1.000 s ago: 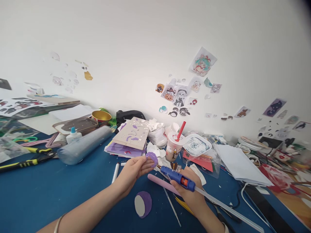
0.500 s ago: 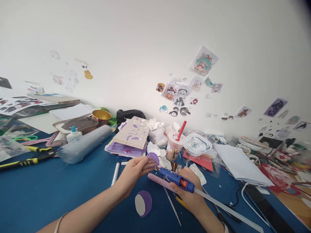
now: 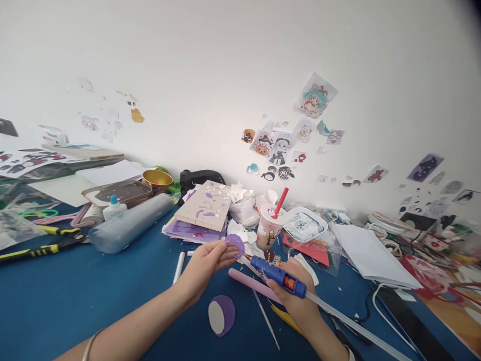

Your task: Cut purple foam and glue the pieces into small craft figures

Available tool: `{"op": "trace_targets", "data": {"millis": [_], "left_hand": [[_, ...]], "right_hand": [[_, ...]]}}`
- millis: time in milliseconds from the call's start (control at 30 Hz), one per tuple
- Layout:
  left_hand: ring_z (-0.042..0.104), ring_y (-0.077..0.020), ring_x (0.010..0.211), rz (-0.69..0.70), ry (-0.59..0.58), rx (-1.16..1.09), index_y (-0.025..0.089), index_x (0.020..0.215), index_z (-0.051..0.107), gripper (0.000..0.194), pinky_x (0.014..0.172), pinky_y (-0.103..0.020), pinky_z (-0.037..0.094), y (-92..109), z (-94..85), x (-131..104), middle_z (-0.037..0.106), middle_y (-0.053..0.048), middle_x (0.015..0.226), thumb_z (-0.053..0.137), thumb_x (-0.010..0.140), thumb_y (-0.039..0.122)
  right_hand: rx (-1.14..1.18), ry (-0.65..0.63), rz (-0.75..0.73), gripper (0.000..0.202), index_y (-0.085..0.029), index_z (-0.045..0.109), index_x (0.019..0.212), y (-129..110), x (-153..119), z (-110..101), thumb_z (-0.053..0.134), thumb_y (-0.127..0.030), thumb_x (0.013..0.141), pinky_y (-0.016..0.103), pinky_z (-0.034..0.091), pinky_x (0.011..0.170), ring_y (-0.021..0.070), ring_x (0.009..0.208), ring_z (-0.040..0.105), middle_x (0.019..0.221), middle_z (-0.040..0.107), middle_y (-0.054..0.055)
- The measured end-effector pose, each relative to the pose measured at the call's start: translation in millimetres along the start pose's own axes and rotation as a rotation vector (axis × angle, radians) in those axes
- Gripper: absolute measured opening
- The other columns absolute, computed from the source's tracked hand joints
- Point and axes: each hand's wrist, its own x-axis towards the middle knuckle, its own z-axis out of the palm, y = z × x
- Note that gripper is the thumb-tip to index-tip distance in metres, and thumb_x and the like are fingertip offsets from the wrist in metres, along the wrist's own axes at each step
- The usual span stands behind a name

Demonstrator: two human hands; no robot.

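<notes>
Held by its edge in my left hand [image 3: 210, 261] is a small purple scalloped piece [image 3: 235, 245], with my fingers behind it. My right hand [image 3: 296, 291] is wrapped round a blue glue gun [image 3: 276, 276], whose tip points left, close to the purple piece but apart from it. A long clear glue stick [image 3: 353, 323] runs out of the gun's back end. Under the gun lies a pink rod [image 3: 253, 285], partly behind my right hand. On the blue table [image 3: 131, 306], below my hands, rests a round purple and white piece [image 3: 221, 315].
A cup with a red straw [image 3: 268, 228] stands behind the gun. Further left are a stained board [image 3: 206, 205], a plastic roll [image 3: 131, 225], a glue bottle [image 3: 113, 207] and pliers [image 3: 56, 245]. White paper [image 3: 376, 253] and a black cable lie at the right.
My right hand and the glue gun have shifted slightly right, so the tip is farther from the purple piece. My left hand has moved a little left with the piece.
</notes>
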Motion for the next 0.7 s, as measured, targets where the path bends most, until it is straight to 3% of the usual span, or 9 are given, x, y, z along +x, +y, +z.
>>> {"op": "trace_targets", "data": {"millis": [433,600,700], "left_hand": [[0.065,-0.0205,0.09,0.007,-0.097,0.081,0.012,0.085,0.068,0.029,0.084,-0.028,0.051,-0.3,1.0,-3.3,0.072,-0.01,0.089,0.056,0.081,0.038],[0.066,-0.0213,0.088,-0.007,-0.129,0.095,0.011,0.084,0.068,0.03,0.084,-0.03,0.052,1.0,1.3,-3.5,0.072,-0.009,0.087,0.057,0.08,0.039],[0.066,-0.0216,0.085,-0.034,-0.126,0.069,0.011,0.083,0.067,0.031,0.082,-0.032,0.053,1.6,1.5,-3.5,0.072,-0.009,0.084,0.058,0.079,0.04]], "right_hand": [[-0.073,0.111,0.002,0.04,-0.02,0.044,0.052,6.1,-1.0,2.1,0.054,-0.048,0.079,0.024,0.033,0.048,0.0123,0.051,0.045,0.052,0.044,-0.002],[-0.212,0.161,-0.024,0.035,-0.02,0.044,0.055,13.5,2.2,-2.7,0.058,-0.043,0.076,0.025,0.032,0.05,0.0143,0.055,0.044,0.053,0.045,-0.001],[-0.333,0.118,-0.079,0.025,-0.02,0.046,0.06,17.7,3.5,-12.7,0.06,-0.035,0.074,0.026,0.03,0.053,0.0172,0.061,0.042,0.054,0.048,0.001]]}}
